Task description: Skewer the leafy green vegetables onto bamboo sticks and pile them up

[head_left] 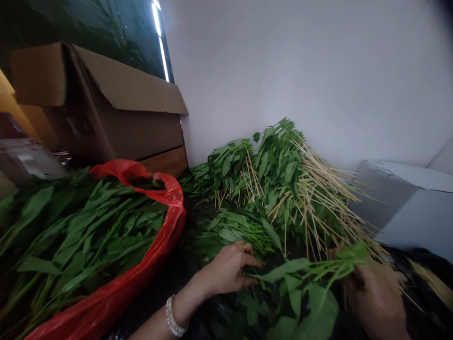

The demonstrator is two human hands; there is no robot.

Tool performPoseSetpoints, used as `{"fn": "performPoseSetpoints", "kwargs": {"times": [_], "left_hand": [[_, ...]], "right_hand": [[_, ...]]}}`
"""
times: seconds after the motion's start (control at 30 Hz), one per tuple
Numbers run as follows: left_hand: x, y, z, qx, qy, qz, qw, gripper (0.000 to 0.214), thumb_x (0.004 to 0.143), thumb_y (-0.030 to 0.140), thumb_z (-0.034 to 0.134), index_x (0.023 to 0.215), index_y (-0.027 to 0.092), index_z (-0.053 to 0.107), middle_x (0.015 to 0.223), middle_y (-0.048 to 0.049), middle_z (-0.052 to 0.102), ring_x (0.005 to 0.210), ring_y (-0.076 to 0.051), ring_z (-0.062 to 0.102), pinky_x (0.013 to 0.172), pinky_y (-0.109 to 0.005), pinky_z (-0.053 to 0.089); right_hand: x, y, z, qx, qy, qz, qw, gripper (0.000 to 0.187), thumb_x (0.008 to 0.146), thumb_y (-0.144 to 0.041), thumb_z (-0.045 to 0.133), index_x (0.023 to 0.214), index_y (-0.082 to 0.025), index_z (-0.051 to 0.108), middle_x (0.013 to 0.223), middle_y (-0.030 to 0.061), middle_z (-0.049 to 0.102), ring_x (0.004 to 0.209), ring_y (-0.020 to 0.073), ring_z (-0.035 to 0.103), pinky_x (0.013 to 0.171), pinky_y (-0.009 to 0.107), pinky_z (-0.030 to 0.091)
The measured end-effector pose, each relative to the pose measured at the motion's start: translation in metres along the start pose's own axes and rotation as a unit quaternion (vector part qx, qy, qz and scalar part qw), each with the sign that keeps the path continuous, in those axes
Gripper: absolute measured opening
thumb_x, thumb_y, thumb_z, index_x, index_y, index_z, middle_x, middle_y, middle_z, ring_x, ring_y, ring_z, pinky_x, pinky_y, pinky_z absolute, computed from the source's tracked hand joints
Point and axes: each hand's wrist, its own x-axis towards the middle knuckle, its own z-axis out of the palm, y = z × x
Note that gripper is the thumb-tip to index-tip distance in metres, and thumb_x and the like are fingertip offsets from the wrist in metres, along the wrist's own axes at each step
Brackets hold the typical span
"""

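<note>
My right hand [378, 293], blurred at the lower right, is closed around the stems of a small bunch of leafy greens [314, 302], which look like water spinach. The leaves point left, towards my left hand [230, 269]. That hand wears a ring and a pearl bracelet [173, 318]; its thumb and fingers are curled about a leaf tip of the same bunch. Just beyond my left hand lies a loose bundle of greens [244, 231]. Behind it are piled bundles of greens [279, 160] with many thin bamboo sticks [322, 184] among them.
At the left, a red plastic bag [173, 208] lies open around a heap of long leaves [85, 236]. An open cardboard box [141, 127] stands behind it. A white box [406, 203] is at the right, against a white wall [300, 61]. Black plastic [212, 316] covers the surface.
</note>
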Motion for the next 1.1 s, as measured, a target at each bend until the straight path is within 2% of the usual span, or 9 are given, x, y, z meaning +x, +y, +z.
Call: {"fn": "performPoseSetpoints", "kwargs": {"times": [0.17,0.23,0.33,0.4,0.53,0.67,0.77,0.97,1.1], "left_hand": [[0.002,0.002,0.016,0.092,-0.008,0.019,0.996,0.01,0.073,0.018,0.07,0.082,0.022,0.072,0.091,-0.0037,0.061,0.087,-0.021,0.055,0.081,-0.031,0.041],[0.004,0.001,0.016,0.05,0.028,0.017,0.998,0.006,0.077,0.02,0.067,0.081,0.022,0.072,0.091,-0.0045,0.061,0.088,-0.02,0.055,0.082,-0.031,0.041],[0.007,-0.001,0.007,-0.108,0.132,-0.009,0.985,0.008,0.08,0.024,0.066,0.078,0.02,0.072,0.086,-0.0047,0.062,0.086,-0.019,0.058,0.08,-0.029,0.042],[0.009,-0.004,-0.001,-0.244,0.212,-0.044,0.945,0.009,0.077,0.027,0.07,0.076,0.018,0.072,0.082,-0.0046,0.064,0.081,-0.018,0.059,0.077,-0.029,0.044],[0.01,-0.009,-0.009,-0.45,0.322,-0.127,0.823,0.021,0.067,0.033,0.079,0.076,0.016,0.073,0.072,-0.0017,0.068,0.067,-0.013,0.059,0.068,-0.024,0.045],[0.011,-0.01,-0.012,-0.572,0.346,-0.163,0.726,0.028,0.06,0.036,0.084,0.078,0.016,0.075,0.074,-0.0026,0.071,0.068,-0.012,0.061,0.066,-0.02,0.046],[0.011,-0.009,-0.016,-0.617,0.348,-0.168,0.686,0.029,0.058,0.034,0.086,0.079,0.016,0.075,0.072,-0.0019,0.071,0.067,-0.01,0.062,0.064,-0.018,0.047],[0.01,-0.01,-0.015,-0.635,0.331,-0.164,0.678,0.025,0.06,0.025,0.085,0.082,0.016,0.075,0.068,0.0005,0.066,0.062,-0.008,0.058,0.059,-0.016,0.046],[0.009,-0.01,-0.012,-0.639,0.28,-0.153,0.7,0.027,0.067,0.023,0.081,0.092,0.014,0.075,0.074,-0.0013,0.065,0.062,-0.006,0.053,0.056,-0.015,0.042]], "right_hand": [[-0.007,-0.007,0.001,0.102,-0.022,0.065,0.992,0.035,0.084,-0.05,0.047,0.064,-0.024,0.06,0.055,0.0029,0.054,0.053,0.019,0.051,0.052,0.03,0.036],[-0.004,-0.016,-0.003,0.177,-0.042,0.09,0.979,0.035,0.084,-0.047,0.048,0.058,-0.024,0.055,0.053,0.0013,0.051,0.051,0.0164,0.047,0.05,0.028,0.035],[0.005,-0.034,-0.009,0.255,-0.059,0.117,0.958,0.042,0.09,-0.043,0.039,0.053,-0.023,0.045,0.049,-0.0009,0.044,0.047,0.0131,0.042,0.046,0.026,0.033],[0.011,-0.045,-0.011,0.304,-0.089,0.121,0.941,0.044,0.093,-0.041,0.036,0.053,-0.022,0.039,0.048,-0.0026,0.039,0.045,0.0111,0.039,0.044,0.024,0.03],[0.017,-0.058,-0.004,0.363,-0.177,0.103,0.909,0.045,0.092,-0.046,0.038,0.055,-0.021,0.041,0.051,-0.004,0.038,0.047,0.0099,0.039,0.046,0.023,0.03],[0.016,-0.059,0.011,0.341,-0.256,0.133,0.895,0.044,0.091,-0.051,0.04,0.061,-0.02,0.047,0.056,-0.0037,0.044,0.053,0.0106,0.043,0.051,0.023,0.033],[0.015,-0.06,0.013,0.354,-0.284,0.146,0.879,0.045,0.091,-0.053,0.039,0.06,-0.02,0.045,0.057,-0.0041,0.042,0.055,0.0104,0.041,0.052,0.023,0.032],[0.021,-0.069,-0.003,0.456,-0.331,0.113,0.819,0.03,0.088,-0.046,0.049,0.078,-0.021,0.062,0.069,-0.0023,0.055,0.065,0.0115,0.051,0.058,0.021,0.039],[0.019,-0.07,0.003,0.43,-0.268,0.103,0.856,0.028,0.088,-0.042,0.05,0.077,-0.022,0.066,0.064,-0.0023,0.057,0.061,0.0112,0.053,0.058,0.021,0.04]]}}
